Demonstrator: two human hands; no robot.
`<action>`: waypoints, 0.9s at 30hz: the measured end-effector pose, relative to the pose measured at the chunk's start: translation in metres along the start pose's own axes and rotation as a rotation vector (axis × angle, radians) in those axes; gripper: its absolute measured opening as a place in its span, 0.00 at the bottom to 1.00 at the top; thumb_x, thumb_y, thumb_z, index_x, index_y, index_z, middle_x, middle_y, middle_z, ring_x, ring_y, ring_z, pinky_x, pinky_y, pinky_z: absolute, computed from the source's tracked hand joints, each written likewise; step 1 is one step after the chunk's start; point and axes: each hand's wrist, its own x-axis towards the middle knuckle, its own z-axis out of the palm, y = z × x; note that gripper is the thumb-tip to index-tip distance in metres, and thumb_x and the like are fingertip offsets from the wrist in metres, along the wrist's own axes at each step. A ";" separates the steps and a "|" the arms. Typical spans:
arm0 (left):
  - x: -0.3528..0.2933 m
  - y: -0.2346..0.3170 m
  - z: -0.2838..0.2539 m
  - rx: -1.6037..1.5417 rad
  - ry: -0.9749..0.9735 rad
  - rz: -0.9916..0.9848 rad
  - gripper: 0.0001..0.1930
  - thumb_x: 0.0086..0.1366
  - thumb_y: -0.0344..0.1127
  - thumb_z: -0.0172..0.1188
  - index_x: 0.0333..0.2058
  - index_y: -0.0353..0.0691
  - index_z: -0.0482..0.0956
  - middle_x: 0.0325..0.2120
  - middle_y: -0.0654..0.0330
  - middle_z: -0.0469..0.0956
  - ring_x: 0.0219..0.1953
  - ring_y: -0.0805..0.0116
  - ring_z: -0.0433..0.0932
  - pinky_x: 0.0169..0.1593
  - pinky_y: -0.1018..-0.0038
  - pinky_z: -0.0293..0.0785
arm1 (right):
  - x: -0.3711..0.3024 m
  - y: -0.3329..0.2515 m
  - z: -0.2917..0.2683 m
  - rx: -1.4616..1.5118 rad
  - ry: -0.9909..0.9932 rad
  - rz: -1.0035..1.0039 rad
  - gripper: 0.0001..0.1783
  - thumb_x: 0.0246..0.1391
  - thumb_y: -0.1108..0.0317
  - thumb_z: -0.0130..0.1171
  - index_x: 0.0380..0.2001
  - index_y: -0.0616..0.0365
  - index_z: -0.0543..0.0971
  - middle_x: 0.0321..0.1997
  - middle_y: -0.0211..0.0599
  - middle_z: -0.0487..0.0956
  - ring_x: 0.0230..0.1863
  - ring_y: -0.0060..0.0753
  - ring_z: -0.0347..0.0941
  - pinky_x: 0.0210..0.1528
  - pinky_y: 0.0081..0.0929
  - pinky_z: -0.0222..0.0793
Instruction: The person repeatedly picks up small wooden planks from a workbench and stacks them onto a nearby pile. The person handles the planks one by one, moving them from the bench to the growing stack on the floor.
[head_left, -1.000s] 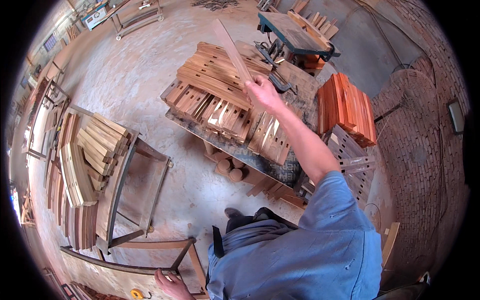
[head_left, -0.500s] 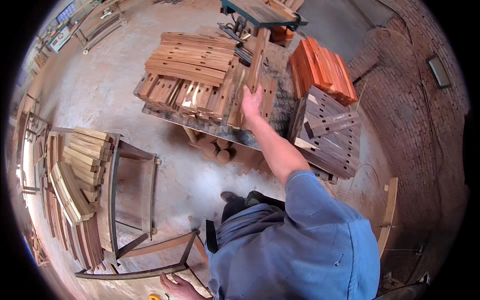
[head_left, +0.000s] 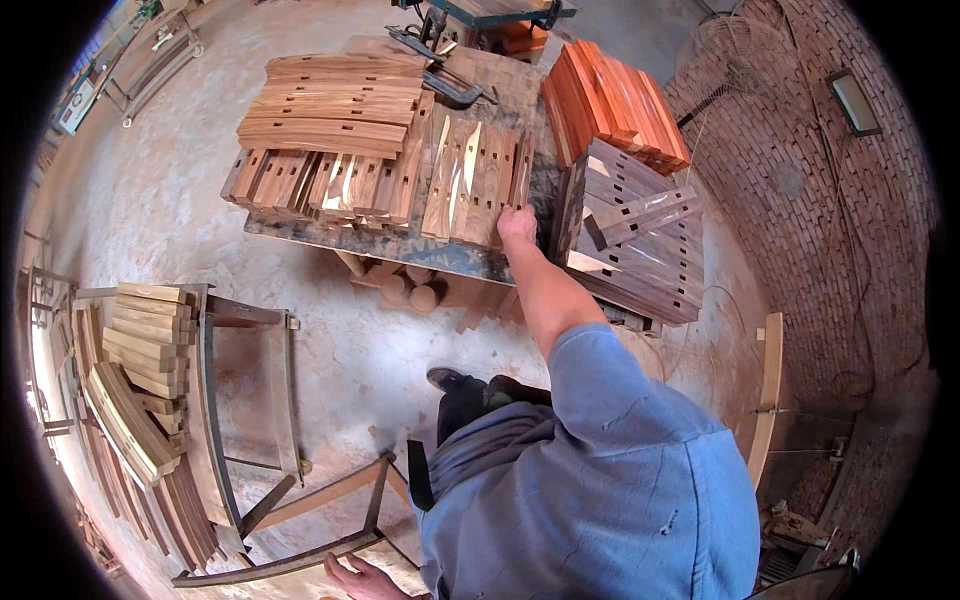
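My right hand (head_left: 517, 225) is closed around the near end of a brown wooden slat (head_left: 522, 168). That slat lies at the right end of a row of mortised slats (head_left: 470, 180) on the worktable (head_left: 400, 248), its length pointing away from me. Part of its near end is hidden by my fingers. My left hand (head_left: 362, 578) hangs low near the bottom edge, fingers apart, holding nothing, beside a metal-edged frame (head_left: 290, 562). Left of the row, more slats (head_left: 335, 100) with dark slots are stacked across others.
Right of the row stand a stack of orange-red boards (head_left: 615, 105) and a pile of dark mortised boards (head_left: 650, 255). Black clamps (head_left: 445, 88) lie at the back. A rack (head_left: 215, 430) with pale wood blocks (head_left: 150, 335) stands left. A fan (head_left: 720, 60) is near the brick wall.
The slat in my right hand has come down and toward me, from above the row to its right end. My left hand stays low and open. The view has shifted slightly.
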 end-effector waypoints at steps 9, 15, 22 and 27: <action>0.002 0.028 0.000 0.030 -0.030 0.033 0.20 0.70 0.40 0.52 0.54 0.33 0.72 0.54 0.45 0.72 0.55 0.44 0.72 0.52 0.55 0.70 | 0.002 -0.007 -0.005 -0.090 -0.035 -0.088 0.26 0.56 0.53 0.57 0.51 0.62 0.74 0.54 0.55 0.76 0.57 0.54 0.72 0.58 0.46 0.69; -0.002 0.032 0.004 0.028 -0.049 -0.002 0.19 0.69 0.37 0.52 0.55 0.35 0.72 0.55 0.47 0.72 0.55 0.47 0.73 0.51 0.57 0.72 | -0.005 -0.047 0.031 -0.219 -0.087 -0.242 0.30 0.58 0.52 0.55 0.53 0.69 0.74 0.60 0.58 0.71 0.65 0.53 0.64 0.67 0.43 0.59; -0.009 0.029 0.008 0.028 -0.021 0.021 0.18 0.69 0.38 0.53 0.53 0.32 0.74 0.52 0.45 0.73 0.53 0.44 0.72 0.53 0.54 0.70 | -0.018 -0.087 0.075 -0.057 -0.240 -0.144 0.19 0.53 0.66 0.57 0.45 0.67 0.79 0.58 0.60 0.72 0.58 0.54 0.71 0.60 0.43 0.69; -0.034 0.012 0.015 -0.018 0.006 -0.008 0.19 0.69 0.38 0.53 0.52 0.31 0.73 0.51 0.44 0.73 0.53 0.43 0.72 0.53 0.53 0.69 | -0.014 -0.085 0.110 -0.166 -0.119 -0.178 0.26 0.54 0.58 0.59 0.49 0.69 0.76 0.59 0.62 0.71 0.59 0.55 0.71 0.59 0.42 0.70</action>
